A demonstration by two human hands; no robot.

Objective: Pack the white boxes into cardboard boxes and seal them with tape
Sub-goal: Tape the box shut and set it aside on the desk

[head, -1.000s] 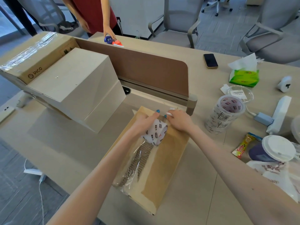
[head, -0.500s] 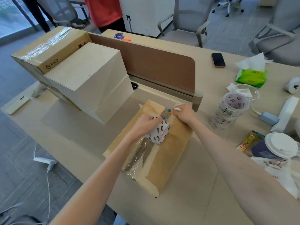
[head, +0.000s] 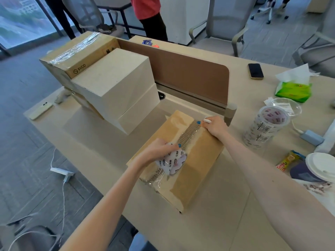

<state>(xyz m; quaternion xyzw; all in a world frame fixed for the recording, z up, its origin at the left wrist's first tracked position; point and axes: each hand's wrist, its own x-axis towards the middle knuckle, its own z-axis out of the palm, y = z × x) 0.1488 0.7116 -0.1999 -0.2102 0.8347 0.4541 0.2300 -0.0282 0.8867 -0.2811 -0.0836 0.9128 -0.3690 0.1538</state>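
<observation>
A: The brown cardboard box (head: 197,160) lies closed on the beige desk (head: 235,223) at about six o'clock from the two stacked white boxes (head: 117,87). How far along is it?

B: Mid-seal, I judge. Clear tape runs down its centre seam. The left hand (head: 154,153) is curled around the clear printed tape roll (head: 172,163) on the lid; the right hand (head: 214,126), at one o'clock from it, presses the tape end flat at the far edge with bent fingers, gripping nothing I can make out.

A: What remains?

B: The strip is uncut. The white boxes are unpacked. The taped carton (head: 76,53) at ten o'clock looks finished.

A: And against a second ago?

B: The roll sat close beside the right hand; now it is drawn towards six o'clock, well apart, with tape laid between.
</observation>
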